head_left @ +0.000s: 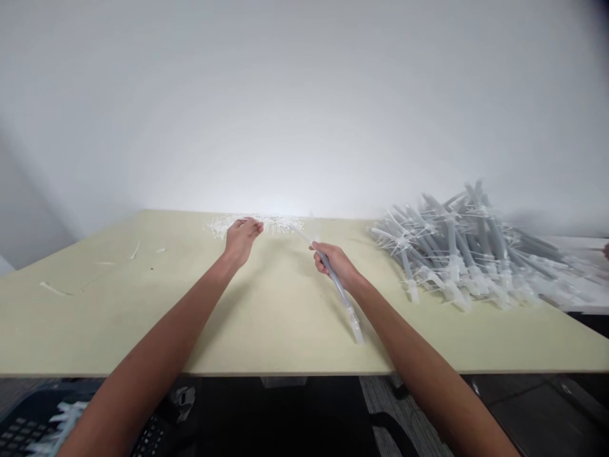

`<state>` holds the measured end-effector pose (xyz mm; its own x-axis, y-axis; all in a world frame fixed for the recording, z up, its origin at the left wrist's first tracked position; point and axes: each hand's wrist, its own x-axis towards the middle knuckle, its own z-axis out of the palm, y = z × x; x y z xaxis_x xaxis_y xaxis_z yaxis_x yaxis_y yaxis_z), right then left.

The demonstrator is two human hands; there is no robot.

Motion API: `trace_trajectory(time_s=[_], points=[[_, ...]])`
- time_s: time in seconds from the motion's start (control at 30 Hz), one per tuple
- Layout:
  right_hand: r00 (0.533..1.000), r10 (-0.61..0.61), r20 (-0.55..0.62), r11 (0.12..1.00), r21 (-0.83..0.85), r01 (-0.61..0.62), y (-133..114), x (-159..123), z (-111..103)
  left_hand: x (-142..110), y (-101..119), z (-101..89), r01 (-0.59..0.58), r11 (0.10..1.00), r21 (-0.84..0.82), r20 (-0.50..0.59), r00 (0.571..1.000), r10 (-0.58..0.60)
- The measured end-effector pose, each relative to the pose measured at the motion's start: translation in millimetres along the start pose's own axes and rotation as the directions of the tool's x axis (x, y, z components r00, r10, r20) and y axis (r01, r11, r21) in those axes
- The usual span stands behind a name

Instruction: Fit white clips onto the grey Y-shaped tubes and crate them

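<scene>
My left hand (242, 240) lies palm down with its fingers apart, at the near side of a loose heap of thin white plastic trimmings (280, 223) by the table's far edge. It holds nothing I can see. My right hand (335, 265) grips a grey flexible tube (341, 293) with a clear plastic end (356, 330). That end points toward me, and a thin pale strip runs from the hand toward the white heap. A large pile of similar grey tubes bound with white plastic pieces (457, 251) lies to the right.
The pale yellow-green table (143, 317) has a few white scraps (136, 251) at its left. A white surface (578, 244) adjoins the table at right, with part of another person's hand (606, 251) at the frame edge. A keyboard (28, 431) sits below the near edge.
</scene>
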<state>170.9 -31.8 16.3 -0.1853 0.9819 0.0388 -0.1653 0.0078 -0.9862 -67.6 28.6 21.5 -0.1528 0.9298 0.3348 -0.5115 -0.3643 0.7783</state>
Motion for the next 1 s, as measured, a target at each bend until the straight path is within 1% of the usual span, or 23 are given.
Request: trace_trajectory(time_s=[0.1, 0.27, 0.43, 0.5, 0.6, 0.67, 0.77, 0.87, 1.0], points=[[1.000, 0.004, 0.031, 0.999, -0.047, -0.002, 1.4, -2.9, 5.3, -3.6, 2.8, 5.5, 0.014, 1.000, 0.015, 0.043, 0.999, -0.014], [0.997, 0.013, 0.070, 0.996, -0.090, -0.007, 0.5, -6.3, 10.5, -10.7, -3.6, 10.2, 0.035, 0.996, 0.077, 0.138, 0.989, -0.046], [0.997, 0.017, 0.079, 0.994, -0.113, -0.008, 0.2, -7.3, 13.1, -14.3, -4.0, 9.2, 0.087, 0.981, 0.174, 0.262, 0.956, -0.131], [0.997, 0.021, 0.076, 0.993, -0.114, -0.012, 0.7, -6.8, 12.7, -15.7, -3.6, 9.6, 0.093, 0.975, 0.201, 0.290, 0.945, -0.150], [0.997, 0.020, 0.078, 0.993, -0.114, -0.011, 2.2, -5.8, 11.3, -16.2, -3.3, 10.2, 0.090, 0.970, 0.227, 0.288, 0.945, -0.155], [0.996, 0.020, 0.086, 0.993, -0.118, -0.010, 3.1, -5.3, 10.7, -14.9, -3.5, 9.9, 0.078, 0.968, 0.238, 0.263, 0.954, -0.141], [0.995, 0.020, 0.098, 0.992, -0.124, -0.008, 3.5, -5.3, 10.4, -11.6, -3.9, 8.1, 0.025, 0.972, 0.234, 0.196, 0.978, -0.072], [0.995, 0.019, 0.095, 0.993, -0.121, -0.008, 3.1, -5.6, 10.5, -9.1, -4.5, 6.5, -0.017, 0.971, 0.238, 0.151, 0.988, -0.019], [0.996, 0.028, 0.088, 0.993, -0.118, -0.017, 3.2, -5.1, 10.7, -9.5, -5.4, 6.3, -0.018, 0.942, 0.334, 0.169, 0.985, -0.041]])
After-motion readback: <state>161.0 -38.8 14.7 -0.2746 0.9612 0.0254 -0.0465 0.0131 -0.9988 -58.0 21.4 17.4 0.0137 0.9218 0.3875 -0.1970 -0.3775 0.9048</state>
